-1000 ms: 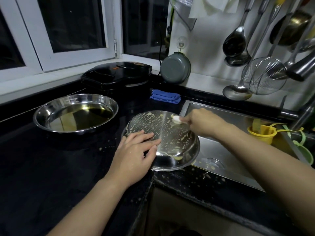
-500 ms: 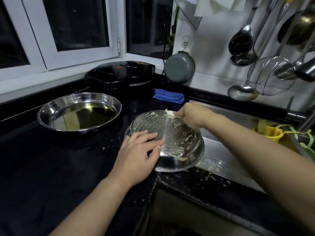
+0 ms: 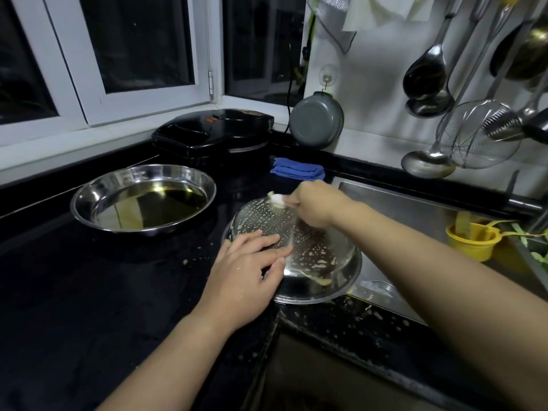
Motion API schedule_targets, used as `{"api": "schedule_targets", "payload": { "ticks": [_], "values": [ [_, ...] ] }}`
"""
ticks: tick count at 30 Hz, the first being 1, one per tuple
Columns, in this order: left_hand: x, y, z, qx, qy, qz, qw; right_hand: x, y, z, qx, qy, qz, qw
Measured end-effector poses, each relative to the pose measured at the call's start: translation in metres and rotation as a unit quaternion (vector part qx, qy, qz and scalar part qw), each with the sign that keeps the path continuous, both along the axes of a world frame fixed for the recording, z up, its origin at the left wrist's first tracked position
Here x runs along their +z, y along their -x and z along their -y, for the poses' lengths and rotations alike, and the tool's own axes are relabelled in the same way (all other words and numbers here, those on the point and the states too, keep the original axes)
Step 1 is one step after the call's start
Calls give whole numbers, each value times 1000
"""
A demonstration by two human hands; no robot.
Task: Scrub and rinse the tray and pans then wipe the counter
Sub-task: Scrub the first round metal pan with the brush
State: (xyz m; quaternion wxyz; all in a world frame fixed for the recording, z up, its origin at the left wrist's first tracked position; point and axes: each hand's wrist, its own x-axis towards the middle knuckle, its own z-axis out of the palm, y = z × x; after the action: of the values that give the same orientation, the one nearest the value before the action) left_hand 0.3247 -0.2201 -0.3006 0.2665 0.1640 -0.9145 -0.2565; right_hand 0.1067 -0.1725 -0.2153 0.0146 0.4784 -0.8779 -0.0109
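Two steel pans sit on the black table (image 3: 89, 292): an upturned pan (image 3: 320, 256), soap-speckled at frame centre overhanging the sink (image 3: 415, 209), pressed by the flat left hand (image 3: 246, 280) while the right hand (image 3: 314, 203) pinches a white scrubber (image 3: 277, 200), and an upright pan (image 3: 142, 197) upper left holding dark liquid.

Dim kitchen, steel glare, edges warped
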Motion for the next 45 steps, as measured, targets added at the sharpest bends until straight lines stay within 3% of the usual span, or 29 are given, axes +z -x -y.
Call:
{"api": "schedule_targets", "payload": {
  "ticks": [2, 6, 11, 17, 19, 23, 31, 37, 45],
  "values": [
    [1, 1, 0, 2, 3, 2, 1000, 1, -1, 4, 8, -4, 7, 1000],
    [0, 1, -2, 1, 4, 4, 1000, 15, 12, 2, -129, -13, -53, 990],
    [1, 3, -1, 7, 15, 7, 1000, 22, -24, 46, 74, -74, -12, 994],
    [2, 1, -2, 4, 24, 29, 999, 33, 18, 55, -25, -139, -62, 988],
    [2, 1, -2, 7, 30, 33, 999, 36, 19, 56, -15, -144, -55, 988],
    [1, 0, -2, 2, 45, 43, 998, 35, 10, 42, 17, -121, 8, 993],
    [1, 0, 0, 5, 53, 58, 997, 27, 23, -64, -34, -53, 11, 998],
    [2, 3, -4, -5, 79, 107, 991, -6, -2, -146, -96, 71, 70, 990],
    [-1, 2, -6, -7, 107, 120, 987, -55, -47, -181, -118, 202, 100, 967]
  ]
}}
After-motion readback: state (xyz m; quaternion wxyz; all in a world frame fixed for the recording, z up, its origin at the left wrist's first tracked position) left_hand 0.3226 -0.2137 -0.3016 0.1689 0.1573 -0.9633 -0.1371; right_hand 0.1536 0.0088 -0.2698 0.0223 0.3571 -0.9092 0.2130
